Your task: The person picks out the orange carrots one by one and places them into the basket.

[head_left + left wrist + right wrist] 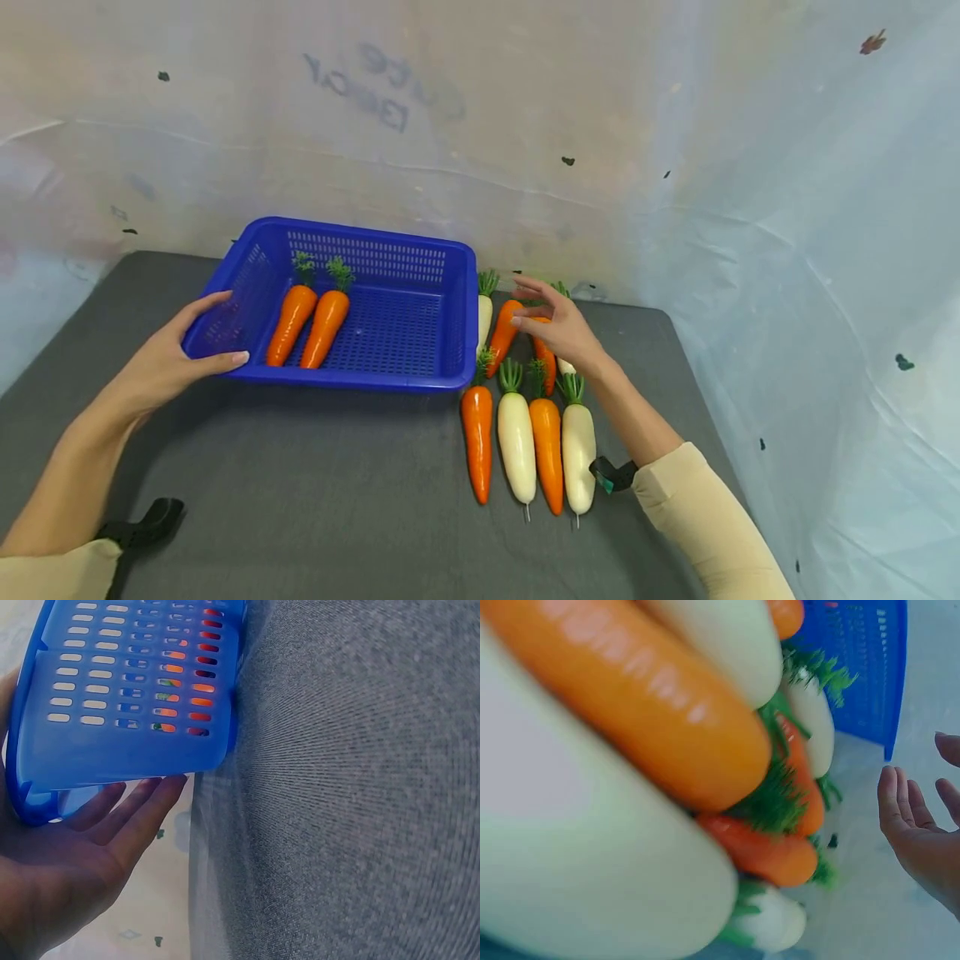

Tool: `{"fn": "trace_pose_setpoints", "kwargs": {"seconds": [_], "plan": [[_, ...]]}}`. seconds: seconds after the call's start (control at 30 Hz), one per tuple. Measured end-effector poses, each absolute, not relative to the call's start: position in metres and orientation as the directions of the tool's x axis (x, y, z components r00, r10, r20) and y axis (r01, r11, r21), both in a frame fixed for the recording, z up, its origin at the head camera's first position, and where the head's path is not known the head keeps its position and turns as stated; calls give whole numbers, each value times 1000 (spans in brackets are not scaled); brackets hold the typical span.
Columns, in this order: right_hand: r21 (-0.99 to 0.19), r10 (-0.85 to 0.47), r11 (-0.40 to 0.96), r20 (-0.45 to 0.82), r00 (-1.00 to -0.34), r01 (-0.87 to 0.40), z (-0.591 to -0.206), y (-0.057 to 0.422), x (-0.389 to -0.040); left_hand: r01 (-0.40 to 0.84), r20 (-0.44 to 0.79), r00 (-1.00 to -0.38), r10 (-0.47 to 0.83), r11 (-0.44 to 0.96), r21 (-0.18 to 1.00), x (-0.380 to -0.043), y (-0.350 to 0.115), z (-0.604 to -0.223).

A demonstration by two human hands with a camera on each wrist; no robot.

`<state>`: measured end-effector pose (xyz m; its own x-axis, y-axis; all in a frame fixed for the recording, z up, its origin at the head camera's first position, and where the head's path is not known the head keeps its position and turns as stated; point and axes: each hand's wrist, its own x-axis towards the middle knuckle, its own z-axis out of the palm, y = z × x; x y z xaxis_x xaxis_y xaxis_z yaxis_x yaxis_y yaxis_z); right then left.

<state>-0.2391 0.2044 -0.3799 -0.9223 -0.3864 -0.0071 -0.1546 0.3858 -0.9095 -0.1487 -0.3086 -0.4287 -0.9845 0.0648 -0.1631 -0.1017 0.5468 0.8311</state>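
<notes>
My left hand (pixel 167 357) grips the left end of a blue plastic basket (pixel 352 379), its thumb on the front rim. In the left wrist view its fingers (pixel 142 817) reach along the outside of the basket wall. Two orange carrots (pixel 291 323) with green tops lie inside the basket, on its left side. My right hand (pixel 562 333) hovers empty over the back row of vegetables, fingers loosely bent and parted. Beneath it are an orange carrot (pixel 506 329) and another carrot (pixel 544 358), partly hidden by the hand.
A front row alternates carrots (pixel 477 442) and white radishes (pixel 517 446) right of the basket. Another white radish (pixel 484 321) lies behind, against the basket's right side. Grey cloth covers the table (pixel 337 483). A pale plastic sheet (pixel 525 108) hangs behind and to the right.
</notes>
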Motion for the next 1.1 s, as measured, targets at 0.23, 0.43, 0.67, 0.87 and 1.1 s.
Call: {"fn": "trace_pose_setpoints", "kwargs": {"seconds": [0.23,0.43,0.67,0.87,1.1], "plan": [[-908,-316,406,-38,-948,-98,-394,229,-235,-100,-161,-985,68,540,836,-151,-307,-428],[-909,-289,409,-50,-956,-76,-403,244,-231,-90,-154,-985,76,534,841,-151,-307,-428],[-914,-291,402,-66,-954,-59,-407,249,-225,-109,-167,-984,64,527,843,-149,-309,-429],[-901,-270,433,-93,-958,-35,-423,254,-233,-114,-168,-984,56,529,841,-149,-308,-428],[-849,-224,528,-168,-960,26,-424,247,-236,-115,-167,-985,53,520,847,-149,-308,-429]]}}
